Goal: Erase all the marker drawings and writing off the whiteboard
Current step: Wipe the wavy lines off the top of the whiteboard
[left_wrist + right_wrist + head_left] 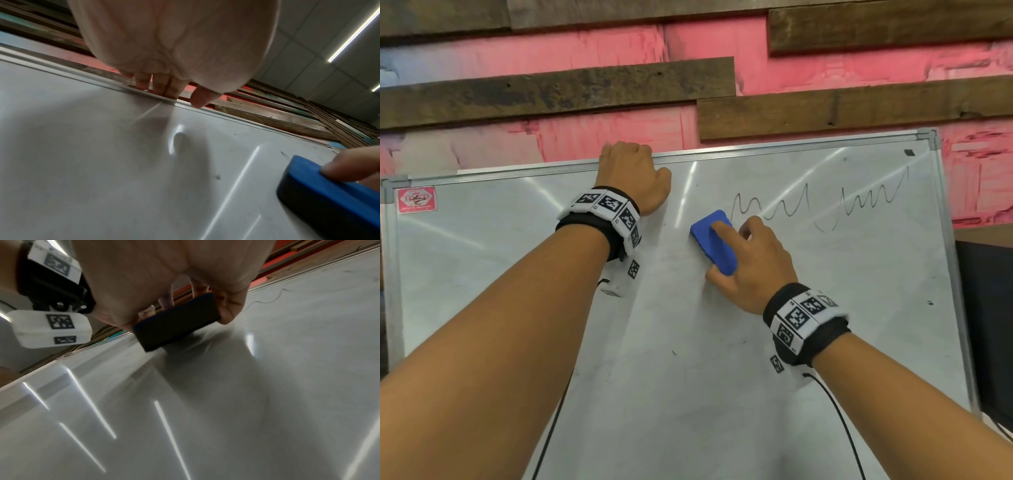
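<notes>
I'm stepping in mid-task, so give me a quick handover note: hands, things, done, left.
Left hand: fingers hooked over the whiteboard top edge, steadying it.
Right hand: grips the blue eraser, near the board's middle, just left of the scribbles.
Done: left and lower areas look wiped, faint smudges only.
Left: the black marker scribbles across the upper right, plus a small dark mark near the top right corner.

I am stretching both bare forearms forward, each wearing a marker-covered wristband. My left hand (634, 174) is hooking its fingers (164, 87) over the whiteboard's (517, 274) top edge, while my right hand (751, 265) is gripping the eraser (714, 241), forefinger lying along its back.
</notes>
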{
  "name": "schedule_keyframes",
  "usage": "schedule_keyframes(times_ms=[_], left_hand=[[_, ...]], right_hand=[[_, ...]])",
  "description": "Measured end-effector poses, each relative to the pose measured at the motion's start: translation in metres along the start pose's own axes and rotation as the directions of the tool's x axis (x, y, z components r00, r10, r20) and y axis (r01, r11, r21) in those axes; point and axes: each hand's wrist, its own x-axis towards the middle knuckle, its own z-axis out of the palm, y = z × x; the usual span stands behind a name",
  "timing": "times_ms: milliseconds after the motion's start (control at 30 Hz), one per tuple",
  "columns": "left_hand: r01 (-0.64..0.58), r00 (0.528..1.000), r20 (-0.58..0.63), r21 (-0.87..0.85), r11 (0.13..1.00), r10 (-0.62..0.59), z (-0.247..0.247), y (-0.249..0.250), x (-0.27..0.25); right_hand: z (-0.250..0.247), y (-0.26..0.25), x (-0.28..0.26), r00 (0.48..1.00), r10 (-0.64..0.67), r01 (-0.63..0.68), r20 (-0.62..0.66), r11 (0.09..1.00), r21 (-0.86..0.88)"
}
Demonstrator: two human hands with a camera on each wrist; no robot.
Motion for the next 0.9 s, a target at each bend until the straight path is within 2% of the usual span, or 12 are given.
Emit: schedule_keyframes(times_ms=[67,233,400,567,667,733,900], left_hand=[[-0.006,1.0,-0.024,-0.033,0.999,0.005,0.002,0.0,0.002],[-0.046,0.999,-0.02,0.015,0.999,0.047,0.005,-0.003,0.005],[-0.045,0.999,-0.019,0.01,0.999,0.045,0.012,-0.001,0.006],[0.006,0.999,-0.053,-0.014,1.0,-0.007,0.014,0.006,0.004],[-0.01,0.996,-0.091,0.001,1.0,0.01,0.013,0.013,0.004],[-0.01,0.997,-0.074,0.01,1.0,0.011,0.008,0.017,0.004],[-0.066,0.996,-0.069,-0.087,0.994,0.061,0.002,0.015,0.007]], right_hand=[[-0.003,0.007,0.004,0.999,0.026,-0.026,-0.024,1.0,-0.008],[-0.015,0.015,0.025,0.989,0.125,-0.125,-0.085,0.992,0.012],[-0.006,0.011,0.002,0.998,0.065,-0.065,-0.024,0.998,0.014],[0.002,0.02,-0.02,0.998,0.069,-0.069,-0.008,0.997,0.026],[-0.001,0.019,-0.015,0.999,0.048,-0.048,-0.012,0.999,0.026],[-0.003,0.015,-0.007,0.999,0.033,-0.033,-0.015,0.999,0.021],[-0.007,-0.001,0.03,1.0,0.002,-0.002,-0.03,1.0,0.011]])
